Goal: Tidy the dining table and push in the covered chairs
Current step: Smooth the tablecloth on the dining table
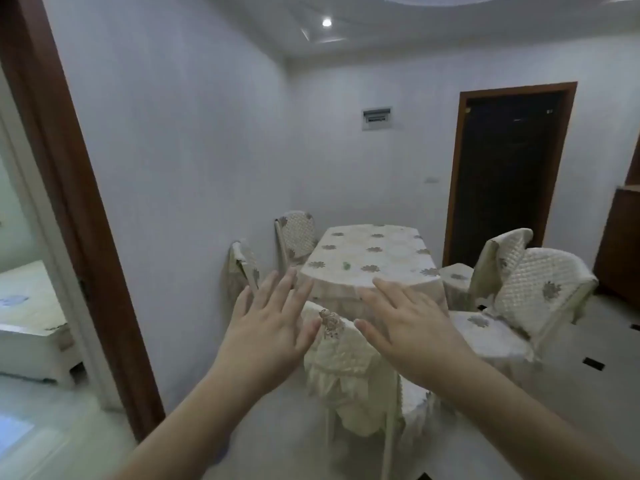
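Directly ahead of us and a little lower, the nearest covered chair [346, 358] shows its back, between our left hand [266, 327] and right hand [412, 330], both spread flat and empty; the dining table [370, 258] runs lengthwise away beyond it

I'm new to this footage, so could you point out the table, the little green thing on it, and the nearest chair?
table [377, 244], head view, bare patch of its cloth top
green thing [345, 265], head view, its middle
nearest chair [341, 344], head view, covered backrest
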{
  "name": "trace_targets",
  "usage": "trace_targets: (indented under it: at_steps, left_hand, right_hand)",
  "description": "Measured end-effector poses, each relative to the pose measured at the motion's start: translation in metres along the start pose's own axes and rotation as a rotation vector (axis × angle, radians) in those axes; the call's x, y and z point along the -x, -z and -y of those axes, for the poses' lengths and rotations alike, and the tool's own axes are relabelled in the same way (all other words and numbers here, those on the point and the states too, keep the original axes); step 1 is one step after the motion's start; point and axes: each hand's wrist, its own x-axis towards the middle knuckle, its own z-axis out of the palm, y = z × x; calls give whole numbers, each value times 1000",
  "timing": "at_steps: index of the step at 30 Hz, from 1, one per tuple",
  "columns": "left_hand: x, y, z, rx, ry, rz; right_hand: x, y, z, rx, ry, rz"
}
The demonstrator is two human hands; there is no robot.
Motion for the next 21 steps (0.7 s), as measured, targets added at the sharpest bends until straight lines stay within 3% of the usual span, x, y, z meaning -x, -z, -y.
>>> trace_targets:
  at_steps: [9, 18, 21]
  left_hand:
    - [-57, -68, 25, -42, 84, 52]
    - [-68, -121, 91, -163, 234, 144]
    - [-68, -134, 129, -176, 299, 103]
  right_hand:
    - [-87, -74, -48, 66, 45, -46]
    - [-171, -150, -20, 49, 44, -9]
    - [-201, -176, 3, 13, 110, -18]
